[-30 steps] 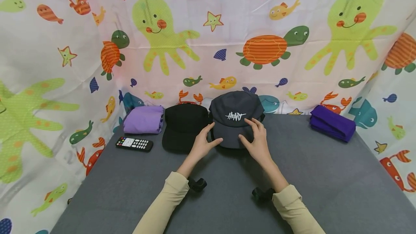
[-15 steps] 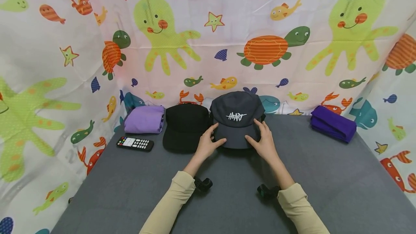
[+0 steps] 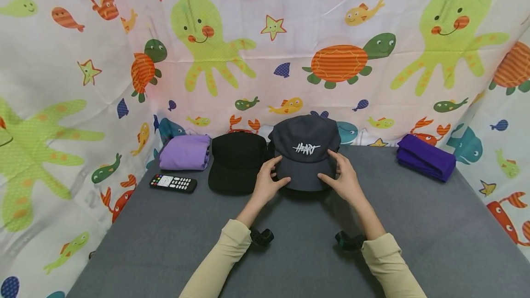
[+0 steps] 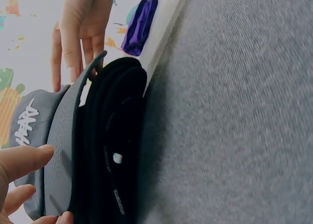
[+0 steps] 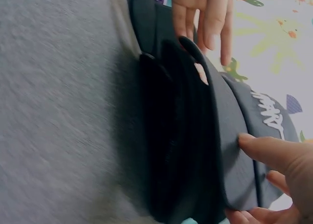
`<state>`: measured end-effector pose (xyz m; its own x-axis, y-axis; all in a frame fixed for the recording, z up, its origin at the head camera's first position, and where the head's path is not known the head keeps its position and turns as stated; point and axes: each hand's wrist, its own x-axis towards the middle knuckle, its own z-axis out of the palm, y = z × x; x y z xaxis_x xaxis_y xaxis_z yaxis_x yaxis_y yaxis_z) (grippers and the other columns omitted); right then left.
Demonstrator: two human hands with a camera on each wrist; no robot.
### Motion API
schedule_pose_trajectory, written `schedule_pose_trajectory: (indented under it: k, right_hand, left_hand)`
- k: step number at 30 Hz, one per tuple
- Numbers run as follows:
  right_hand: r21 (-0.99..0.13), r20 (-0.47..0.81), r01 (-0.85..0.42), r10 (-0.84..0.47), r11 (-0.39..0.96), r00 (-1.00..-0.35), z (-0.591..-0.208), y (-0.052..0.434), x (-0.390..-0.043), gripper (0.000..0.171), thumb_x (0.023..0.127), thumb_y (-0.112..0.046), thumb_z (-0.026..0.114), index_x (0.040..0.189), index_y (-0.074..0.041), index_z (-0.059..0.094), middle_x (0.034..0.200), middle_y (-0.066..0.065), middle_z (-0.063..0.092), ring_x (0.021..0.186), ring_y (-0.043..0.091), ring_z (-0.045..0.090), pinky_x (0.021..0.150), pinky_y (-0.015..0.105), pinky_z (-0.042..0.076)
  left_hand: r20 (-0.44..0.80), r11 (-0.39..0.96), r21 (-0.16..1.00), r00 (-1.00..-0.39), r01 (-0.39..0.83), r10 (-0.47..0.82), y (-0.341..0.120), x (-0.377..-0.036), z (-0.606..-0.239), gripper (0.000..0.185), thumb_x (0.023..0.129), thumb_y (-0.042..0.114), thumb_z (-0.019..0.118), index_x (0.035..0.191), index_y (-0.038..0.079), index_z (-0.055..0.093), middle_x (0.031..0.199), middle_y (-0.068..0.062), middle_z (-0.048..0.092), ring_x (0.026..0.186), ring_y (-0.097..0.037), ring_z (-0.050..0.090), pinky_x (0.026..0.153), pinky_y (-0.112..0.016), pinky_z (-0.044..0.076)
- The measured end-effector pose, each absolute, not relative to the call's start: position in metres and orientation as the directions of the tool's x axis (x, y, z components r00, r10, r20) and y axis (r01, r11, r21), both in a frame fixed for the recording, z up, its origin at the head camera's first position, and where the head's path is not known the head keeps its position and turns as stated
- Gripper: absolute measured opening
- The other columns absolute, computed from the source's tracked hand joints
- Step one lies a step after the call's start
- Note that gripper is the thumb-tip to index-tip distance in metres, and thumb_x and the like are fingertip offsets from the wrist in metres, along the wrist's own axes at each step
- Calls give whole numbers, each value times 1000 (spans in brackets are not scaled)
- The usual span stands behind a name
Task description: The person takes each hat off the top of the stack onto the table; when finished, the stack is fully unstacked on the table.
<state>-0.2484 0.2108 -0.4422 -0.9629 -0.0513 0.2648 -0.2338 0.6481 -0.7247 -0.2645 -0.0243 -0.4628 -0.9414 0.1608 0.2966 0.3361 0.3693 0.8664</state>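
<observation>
A dark grey cap [image 3: 305,139] with a white "HEART" logo sits at the back middle of the grey tabletop [image 3: 290,261]. My left hand [image 3: 269,178] pinches the left side of its brim and my right hand [image 3: 341,176] pinches the right side. In the left wrist view the grey cap [image 4: 54,136] lies on top of darker black caps [image 4: 110,150], with my left hand [image 4: 22,185] at its near edge and my right hand [image 4: 80,23] at the far side. The right wrist view shows the same grey cap [image 5: 244,136] over the black stack [image 5: 171,136].
A separate black cap [image 3: 236,162] lies just left of the grey one. Further left are a black remote [image 3: 173,183] and a folded light purple cloth [image 3: 185,152]. A folded dark purple cloth [image 3: 425,162] lies at the back right. A sea-animal curtain [image 3: 265,49] walls the table in.
Both hands have slid forward and closed on the brim's sides. The grey cap has shifted slightly to the right and its front has risen a little.
</observation>
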Motion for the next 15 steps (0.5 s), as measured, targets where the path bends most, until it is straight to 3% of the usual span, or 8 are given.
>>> schedule_pose_trajectory:
  k: [15]
  right_hand:
    - [-704, 186, -225, -130, 674, -974, -416, 244, -239, 76, 82, -22, 72, 145, -10, 30, 138, 27, 32, 114, 45, 44, 92, 56, 41]
  left_hand:
    - [314, 383, 853, -934, 356, 169, -4, -251, -456, 61, 78, 12, 74, 134, 11, 50, 139, -16, 36, 110, -28, 50, 89, -34, 48]
